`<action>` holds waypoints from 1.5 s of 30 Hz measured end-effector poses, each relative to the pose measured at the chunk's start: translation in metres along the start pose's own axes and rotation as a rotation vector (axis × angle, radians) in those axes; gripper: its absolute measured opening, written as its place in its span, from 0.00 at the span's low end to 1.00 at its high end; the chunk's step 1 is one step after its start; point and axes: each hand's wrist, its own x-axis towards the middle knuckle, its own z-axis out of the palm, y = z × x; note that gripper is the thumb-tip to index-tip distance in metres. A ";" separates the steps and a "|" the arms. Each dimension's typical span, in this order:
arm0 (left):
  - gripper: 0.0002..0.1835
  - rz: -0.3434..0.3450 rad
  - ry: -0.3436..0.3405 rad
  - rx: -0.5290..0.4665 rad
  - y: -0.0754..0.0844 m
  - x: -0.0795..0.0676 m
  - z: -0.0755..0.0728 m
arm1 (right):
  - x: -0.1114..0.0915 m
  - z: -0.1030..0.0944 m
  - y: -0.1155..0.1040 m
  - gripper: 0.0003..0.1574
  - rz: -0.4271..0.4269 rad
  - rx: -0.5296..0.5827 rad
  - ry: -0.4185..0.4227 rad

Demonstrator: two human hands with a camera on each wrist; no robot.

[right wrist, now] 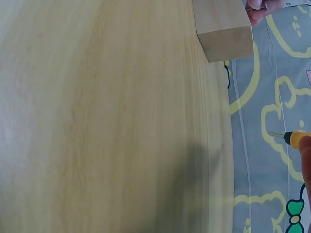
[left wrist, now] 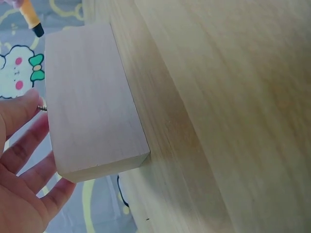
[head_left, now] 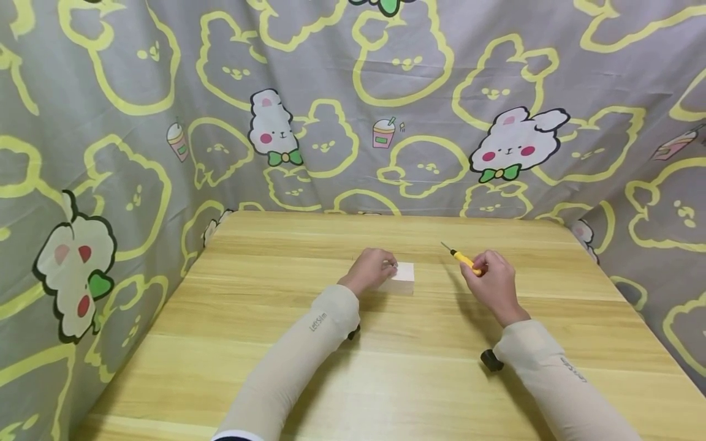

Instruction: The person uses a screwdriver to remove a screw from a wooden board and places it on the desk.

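Observation:
A pale wooden block (head_left: 405,272) lies on the table, with my left hand (head_left: 369,270) at its left side. In the left wrist view, the thumb and index finger pinch a small screw (left wrist: 43,108) against the block's upper face, while other fingers touch the block's edge. To the right, and apart from the block, my right hand (head_left: 493,283) grips a screwdriver (head_left: 463,260) by its yellow handle. Its thin metal shaft points up and to the left, away from me. Most of the right hand is outside the right wrist view.
The wood-grain table (head_left: 419,380) spreads around both hands. A grey curtain (head_left: 331,67) with yellow cartoon outlines hangs behind the table and along its sides. Black camera mounts (head_left: 491,360) sit under the sleeved wrists.

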 end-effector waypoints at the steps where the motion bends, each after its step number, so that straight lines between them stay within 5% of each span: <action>1: 0.07 0.000 0.001 -0.001 0.000 0.000 0.000 | 0.000 0.000 0.000 0.17 0.003 0.001 0.000; 45: 0.05 0.046 0.112 -0.015 -0.001 0.004 0.000 | 0.000 -0.002 0.004 0.17 0.064 -0.002 -0.040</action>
